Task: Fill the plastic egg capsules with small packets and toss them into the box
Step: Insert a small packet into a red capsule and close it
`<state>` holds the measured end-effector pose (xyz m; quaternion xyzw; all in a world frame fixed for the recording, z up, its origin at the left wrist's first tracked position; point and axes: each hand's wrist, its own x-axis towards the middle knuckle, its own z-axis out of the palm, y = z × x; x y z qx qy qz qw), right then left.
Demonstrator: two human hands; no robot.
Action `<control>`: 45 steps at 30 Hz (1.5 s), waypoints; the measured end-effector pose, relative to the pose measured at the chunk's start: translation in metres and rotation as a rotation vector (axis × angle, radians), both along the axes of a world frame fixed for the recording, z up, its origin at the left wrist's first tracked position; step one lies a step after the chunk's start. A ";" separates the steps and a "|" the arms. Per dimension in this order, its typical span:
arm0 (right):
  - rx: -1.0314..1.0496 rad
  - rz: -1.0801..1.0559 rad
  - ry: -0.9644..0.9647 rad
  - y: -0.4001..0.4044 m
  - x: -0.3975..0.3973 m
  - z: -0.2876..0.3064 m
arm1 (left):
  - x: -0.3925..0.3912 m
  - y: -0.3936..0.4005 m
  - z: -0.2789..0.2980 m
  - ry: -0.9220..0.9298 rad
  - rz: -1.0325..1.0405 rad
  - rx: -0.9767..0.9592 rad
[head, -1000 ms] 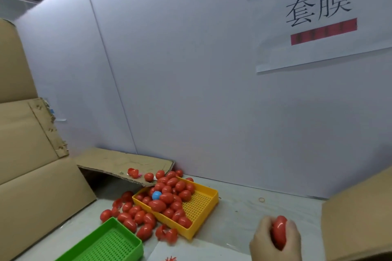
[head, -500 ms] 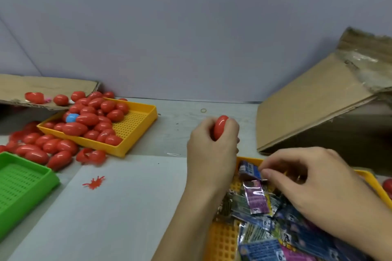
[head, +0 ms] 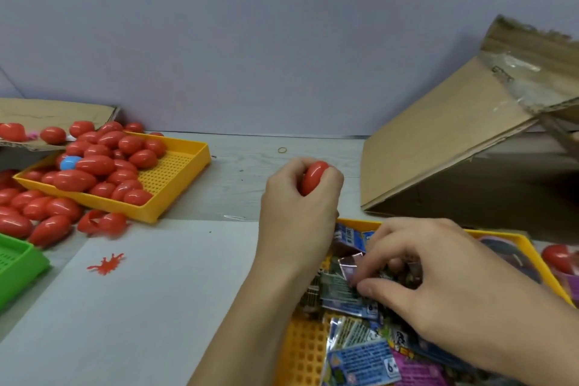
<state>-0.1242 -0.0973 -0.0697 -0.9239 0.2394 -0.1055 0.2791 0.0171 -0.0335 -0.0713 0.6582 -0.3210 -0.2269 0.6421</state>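
Nearest, the right hand reaches down into the yellow tray of small packets, its thumb and fingers curled round a purple foil packet which it pinches from the heap. Just left of it and a little farther out, the left hand is raised off the bench, fingers wrapped round a red egg capsule; whether that capsule is closed or already split cannot be told from here.

Left of the hands a white sheet lies on the bench, with a green tray at its far left edge. Beyond that sits a second yellow tray heaped with red capsules and one blue capsule; more red ones have spilled around it. Beyond and right of the hands a cardboard box leans with its flap tilted, its inside out of sight.

As a judgement, one cycle is midway: capsule in hand, packet being picked. It remains to be filled, closed and tossed, and the large pile of capsules to the left suggests plenty of work is left, though which of them are filled cannot be seen.
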 end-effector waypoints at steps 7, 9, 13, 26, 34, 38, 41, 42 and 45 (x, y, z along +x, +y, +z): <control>-0.008 -0.010 -0.086 0.006 0.004 0.005 | 0.000 -0.001 -0.002 0.006 -0.050 -0.005; 0.015 -0.008 -0.058 0.009 0.007 0.005 | 0.000 0.000 -0.001 -0.027 -0.042 -0.026; 0.132 0.000 -0.055 0.010 0.007 0.013 | 0.000 0.001 0.000 -0.049 0.004 -0.045; 0.431 -0.316 -0.360 0.004 0.005 0.022 | 0.006 0.001 -0.001 -0.013 -0.006 -0.051; 0.601 -0.376 -0.523 -0.002 0.002 0.017 | -0.002 0.009 0.012 -0.086 -0.312 0.013; 0.782 -0.434 -0.654 -0.011 -0.003 0.013 | 0.002 0.013 0.013 -0.186 -0.332 0.046; 0.778 -0.487 -0.710 -0.015 -0.006 0.010 | 0.003 0.014 0.012 -0.212 -0.370 0.103; 0.755 -0.507 -0.722 -0.015 -0.006 0.009 | 0.002 0.014 0.012 -0.223 -0.384 0.124; 0.732 -0.553 -0.776 -0.015 -0.006 0.009 | 0.001 0.015 0.012 -0.236 -0.402 0.154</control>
